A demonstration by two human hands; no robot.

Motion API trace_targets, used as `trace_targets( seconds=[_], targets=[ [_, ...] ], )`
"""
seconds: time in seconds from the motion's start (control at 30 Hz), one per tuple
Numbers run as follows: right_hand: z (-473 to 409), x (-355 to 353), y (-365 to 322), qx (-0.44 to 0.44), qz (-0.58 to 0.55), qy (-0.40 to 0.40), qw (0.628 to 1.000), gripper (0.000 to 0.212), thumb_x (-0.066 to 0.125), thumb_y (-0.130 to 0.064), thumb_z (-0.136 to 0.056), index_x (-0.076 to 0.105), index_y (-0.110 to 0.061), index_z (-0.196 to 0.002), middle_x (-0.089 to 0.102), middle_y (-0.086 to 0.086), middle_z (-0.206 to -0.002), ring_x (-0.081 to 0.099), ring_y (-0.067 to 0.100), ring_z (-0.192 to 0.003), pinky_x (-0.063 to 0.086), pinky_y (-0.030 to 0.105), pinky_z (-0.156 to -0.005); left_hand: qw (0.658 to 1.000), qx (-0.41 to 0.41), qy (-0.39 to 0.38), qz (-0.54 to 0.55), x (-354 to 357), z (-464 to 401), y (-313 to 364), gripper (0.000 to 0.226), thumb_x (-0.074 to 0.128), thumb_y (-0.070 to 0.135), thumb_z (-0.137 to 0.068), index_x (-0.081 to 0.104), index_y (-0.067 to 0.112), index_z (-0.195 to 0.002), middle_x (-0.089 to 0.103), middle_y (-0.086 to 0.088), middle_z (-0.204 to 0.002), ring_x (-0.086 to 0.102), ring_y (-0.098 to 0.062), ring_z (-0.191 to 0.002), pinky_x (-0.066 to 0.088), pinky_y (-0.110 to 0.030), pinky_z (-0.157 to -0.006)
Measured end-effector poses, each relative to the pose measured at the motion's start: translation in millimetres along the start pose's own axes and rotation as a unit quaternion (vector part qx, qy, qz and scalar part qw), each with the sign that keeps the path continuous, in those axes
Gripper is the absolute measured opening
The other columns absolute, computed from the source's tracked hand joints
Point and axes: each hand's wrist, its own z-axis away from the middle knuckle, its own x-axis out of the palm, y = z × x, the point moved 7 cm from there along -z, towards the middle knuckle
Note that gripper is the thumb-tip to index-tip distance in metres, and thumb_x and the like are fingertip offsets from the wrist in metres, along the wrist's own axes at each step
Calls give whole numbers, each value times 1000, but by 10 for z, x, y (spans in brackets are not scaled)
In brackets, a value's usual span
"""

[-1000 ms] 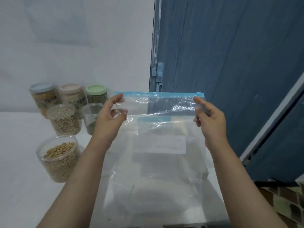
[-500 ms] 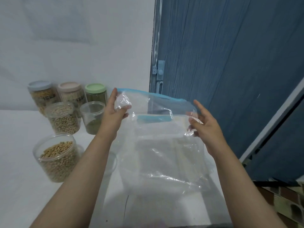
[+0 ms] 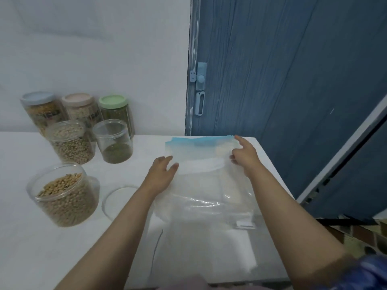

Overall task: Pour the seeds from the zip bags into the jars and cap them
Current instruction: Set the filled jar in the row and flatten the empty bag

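Note:
An empty clear zip bag [image 3: 201, 151] with a blue zip strip lies low over the white table [image 3: 25, 248], blurred by motion. My left hand [image 3: 163, 170] pinches its left edge. My right hand [image 3: 245, 158] holds its right edge, index finger stretched up to the zip's end. An open jar of pale soybeans [image 3: 62, 195] stands front left. Behind it stand an open jar of mixed beans [image 3: 71, 141] and an open jar partly filled with green seeds [image 3: 113, 141]. A clear lid [image 3: 119, 199] lies beside my left forearm.
Three capped jars stand against the wall: blue lid [image 3: 39, 107], pink lid [image 3: 79, 105], green lid [image 3: 114, 109]. More flat clear bags [image 3: 209, 208] lie on the table under my hands. A blue door [image 3: 282, 80] rises just behind the table's right edge.
Both hands have brought the empty bag down from chest height to the table, on top of the other bags. My view has tilted downward, so more of the table shows.

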Motion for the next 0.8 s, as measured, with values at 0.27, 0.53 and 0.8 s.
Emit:
trace_targets(
  seconds=[0.27, 0.53, 0.8],
  targets=[
    [723, -289, 114, -58, 134, -7, 989, 59, 48, -33, -103, 23, -31, -156, 25, -2, -159, 37, 22, -141, 33, 37, -114, 996, -8, 77, 36, -116, 502, 32, 53, 42, 41, -104, 37, 19, -152, 33, -5, -156, 44, -17, -129, 27, -25, -105],
    [1431, -368, 353, -157, 211, -161, 951, 50, 46, -70, -84, 46, -59, -132, 27, -27, -151, 40, 5, -134, 32, 32, -114, 984, 71, 103, 128, -169, 1207, 15, 62, 44, 61, -92, 33, 40, -149, 16, 14, -160, 41, -6, -126, 33, -22, -104],
    [1561, -402, 445, -211, 234, -221, 923, 46, 71, -56, -75, 61, -59, -120, 20, -42, -150, 38, -6, -132, 30, 14, -107, 978, 180, 10, 104, -101, 1206, -86, 85, 81, 55, -68, 44, 41, -143, 2, 27, -159, 19, 19, -138, 29, -6, -106]
  ],
)
